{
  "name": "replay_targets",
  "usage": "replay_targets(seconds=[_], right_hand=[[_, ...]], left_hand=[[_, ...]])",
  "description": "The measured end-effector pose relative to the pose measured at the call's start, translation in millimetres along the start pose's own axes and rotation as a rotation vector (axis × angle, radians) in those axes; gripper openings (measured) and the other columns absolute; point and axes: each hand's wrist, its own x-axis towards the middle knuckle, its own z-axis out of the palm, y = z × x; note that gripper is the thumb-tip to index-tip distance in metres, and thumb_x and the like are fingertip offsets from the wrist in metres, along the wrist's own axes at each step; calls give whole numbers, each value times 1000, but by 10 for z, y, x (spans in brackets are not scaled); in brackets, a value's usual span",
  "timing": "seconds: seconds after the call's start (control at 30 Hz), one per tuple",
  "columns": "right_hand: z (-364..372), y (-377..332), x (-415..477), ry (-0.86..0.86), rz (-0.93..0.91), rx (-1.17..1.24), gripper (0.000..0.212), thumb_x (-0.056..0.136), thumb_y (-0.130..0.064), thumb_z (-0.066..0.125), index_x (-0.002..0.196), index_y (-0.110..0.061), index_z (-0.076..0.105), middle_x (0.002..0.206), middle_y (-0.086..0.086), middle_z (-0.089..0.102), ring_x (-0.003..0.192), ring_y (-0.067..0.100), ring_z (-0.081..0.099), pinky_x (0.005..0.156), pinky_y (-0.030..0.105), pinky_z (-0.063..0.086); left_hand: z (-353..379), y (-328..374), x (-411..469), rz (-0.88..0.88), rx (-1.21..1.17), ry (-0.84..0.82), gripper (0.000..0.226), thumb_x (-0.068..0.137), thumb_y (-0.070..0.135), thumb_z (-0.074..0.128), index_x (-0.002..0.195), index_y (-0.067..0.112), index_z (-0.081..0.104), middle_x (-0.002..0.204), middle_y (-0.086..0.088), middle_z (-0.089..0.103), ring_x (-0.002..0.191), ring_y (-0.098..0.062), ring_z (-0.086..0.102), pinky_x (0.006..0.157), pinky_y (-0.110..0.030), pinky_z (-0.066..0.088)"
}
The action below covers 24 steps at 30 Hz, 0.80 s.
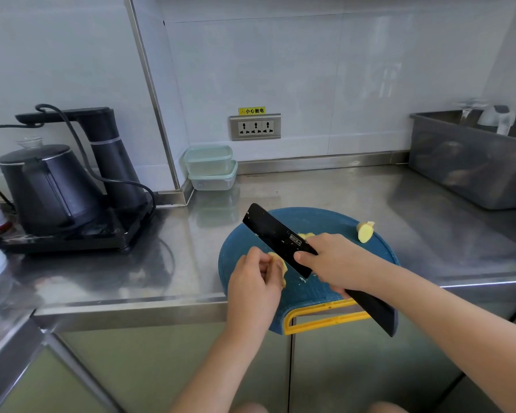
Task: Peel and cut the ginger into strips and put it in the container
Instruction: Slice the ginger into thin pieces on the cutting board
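Mid-job imo. L hand [255,281] pinches a peeled-looking ginger chunk [281,266] on cutting board [325,219], R hand [337,263] clamped round knife [276,235] beside it. 2nd chunk [365,231] at board's far edge. I see no strips yet. Containers [211,168] stacked by wall.

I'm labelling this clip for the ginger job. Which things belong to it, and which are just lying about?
Job: black knife in right hand, ginger piece in left hand, spare ginger chunk, blue cutting board, stacked containers.
Lying about: black kettle, grey bin, wall socket.
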Motion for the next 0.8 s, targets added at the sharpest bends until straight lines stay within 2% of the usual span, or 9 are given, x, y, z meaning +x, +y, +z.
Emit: replay_targets(seconds=[0.1,0.3,0.37,0.43,0.57,0.63,0.8], right_hand=[[-14,-4,28,-38,25,22,20,102,-33,40,97,-15,46,70,6,54,43,14,52,44,22,47],[46,-19,31,18,34,-25,20,102,-33,39,91,-18,45,73,6,55,42,12,51,40,21,43],[88,-42,58,43,27,-41,23,102,-33,39,87,-18,48,79,7,57,49,14,53,45,25,47],[113,-69,92,49,22,-43,23,102,-33,39,91,-16,51,81,8,58,53,15,54,50,28,51],[101,-139,182,7,30,-41,25,102,-33,38,93,-13,49,74,8,56,39,14,52,35,23,43],[91,-173,211,2,38,-31,25,102,-33,38,94,-11,48,73,10,56,38,16,53,36,24,45],[155,-118,108,49,27,-83,30,103,-34,33,103,-12,54,77,3,53,56,11,50,46,21,43]], left_hand=[[-4,-8,-7,6,3,7,11,90,26,60,83,19,56,79,7,60,72,-5,57,64,-24,50],[9,-3,-12,15,-27,23,13,89,25,63,80,16,58,77,5,59,70,-6,57,65,-27,50],[10,-14,-16,13,-30,22,13,89,25,63,81,15,58,77,5,59,70,-6,57,65,-27,50],[13,-26,-8,14,-37,23,14,89,24,62,80,15,57,75,5,59,70,-7,57,65,-29,50],[21,-40,11,-1,-45,23,15,89,22,62,78,16,56,72,5,59,68,-8,57,65,-29,49],[14,-36,20,-12,-40,11,15,90,22,61,78,17,55,72,5,59,68,-7,57,65,-30,49],[-11,-4,16,-33,-36,-19,11,90,25,61,83,19,56,77,10,59,72,-3,57,65,-23,48]])
